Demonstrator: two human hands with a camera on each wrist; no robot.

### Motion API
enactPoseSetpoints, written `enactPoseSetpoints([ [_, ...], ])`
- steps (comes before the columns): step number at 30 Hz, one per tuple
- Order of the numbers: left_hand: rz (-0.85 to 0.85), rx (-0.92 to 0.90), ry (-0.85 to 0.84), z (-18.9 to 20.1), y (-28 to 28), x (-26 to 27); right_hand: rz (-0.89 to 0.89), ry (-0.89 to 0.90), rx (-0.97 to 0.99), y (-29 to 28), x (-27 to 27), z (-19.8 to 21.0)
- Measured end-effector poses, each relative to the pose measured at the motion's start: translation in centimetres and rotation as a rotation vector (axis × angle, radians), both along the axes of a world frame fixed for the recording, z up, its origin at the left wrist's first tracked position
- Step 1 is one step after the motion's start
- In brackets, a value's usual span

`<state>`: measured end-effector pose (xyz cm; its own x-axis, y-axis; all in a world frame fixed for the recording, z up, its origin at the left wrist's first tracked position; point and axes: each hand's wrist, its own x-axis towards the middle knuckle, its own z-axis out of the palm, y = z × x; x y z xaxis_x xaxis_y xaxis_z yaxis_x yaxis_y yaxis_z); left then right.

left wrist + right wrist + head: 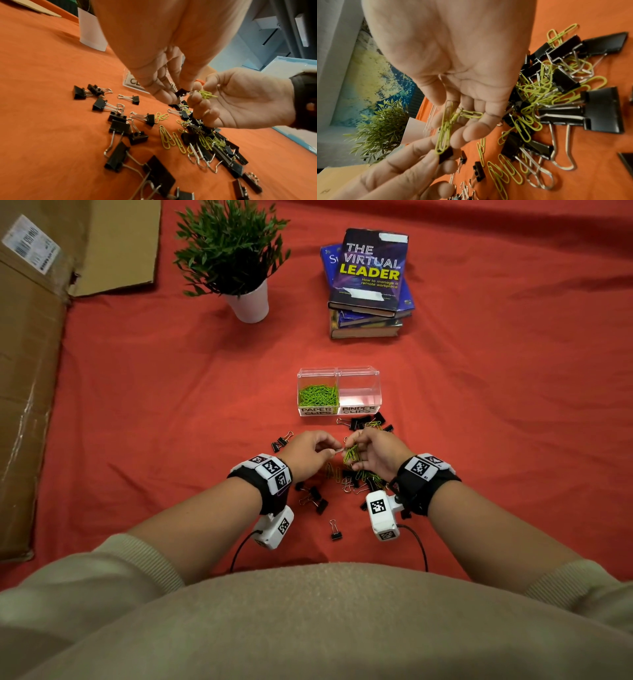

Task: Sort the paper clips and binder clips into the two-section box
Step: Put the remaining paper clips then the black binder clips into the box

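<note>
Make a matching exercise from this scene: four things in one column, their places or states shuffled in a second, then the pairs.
Things
1. left hand
2. right hand
3. left section of the box
4. right section of the box

States
A. holds green paper clips
B. nothing in it
C. pinches a small black binder clip
D. green paper clips lie in it

Pairs: 1-C, 2-A, 3-D, 4-B

The box [337, 392] is showing two handwritten front labels: "PAPER CLIPS" [315, 411] at 9 o'clock and "BINDER CLIPS" [358, 410] at 3 o'clock. The top book [370, 270], lying at 12 o'clock from the box, is reading "THE VIRTUAL LEADER", with "How to manage a remote workplace" beneath.
</note>
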<state>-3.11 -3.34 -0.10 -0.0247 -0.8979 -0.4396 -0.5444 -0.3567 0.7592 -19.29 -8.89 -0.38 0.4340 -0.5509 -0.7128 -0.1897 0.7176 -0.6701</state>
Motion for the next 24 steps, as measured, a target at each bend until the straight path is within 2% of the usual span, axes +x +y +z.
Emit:
enactPoseSetpoints([
  [8, -0.013, -0.087, -0.093, -0.2, 0.2, 0.0, 0.071, 0.003, -0.026, -0.3, -0.3, -0.5],
  [15, -0.048, -0.085, -0.149, -0.2, 0.1, 0.1, 0.108, 0.017, -0.059, -0.5, 0.1, 0.2],
  [18, -0.013, -0.057, -0.121, -0.1, -0.1, 0.0, 0.100, 0.032, -0.074, -0.6, 0.1, 0.5],
  [24, 0.130, 0.082, 0.075, 0.0, -0.3, -0.3, 0.040, -0.033, -0.002, -0.4, 0.3, 0.7],
])
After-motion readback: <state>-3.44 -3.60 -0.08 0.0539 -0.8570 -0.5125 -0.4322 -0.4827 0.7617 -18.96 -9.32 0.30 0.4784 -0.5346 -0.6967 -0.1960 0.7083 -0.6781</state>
